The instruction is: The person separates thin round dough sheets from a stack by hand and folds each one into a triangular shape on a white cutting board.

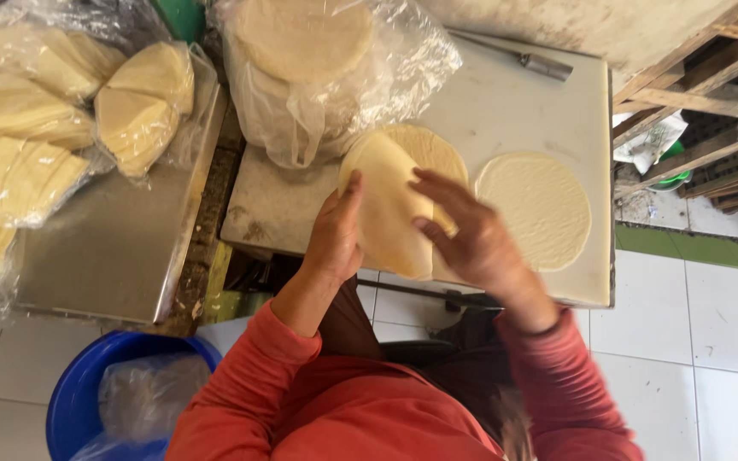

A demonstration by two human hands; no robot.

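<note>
White tiled floor [711, 341], pale worktable [514, 102], steel counter [113, 248], wooden crates [711, 102], daylight

White cutting board [506, 102] on a small table, bearing a single flat round wrapper [535, 209] at its right and a metal rod [514, 55] at its far edge. Clear plastic bag of stacked round wrappers [301, 51] stands at the board's left. Folded wrappers in plastic [36, 111] lie on a steel tray [113, 248]. Blue bucket [74, 401] sits below; wooden crate [711, 94] at right.
</note>
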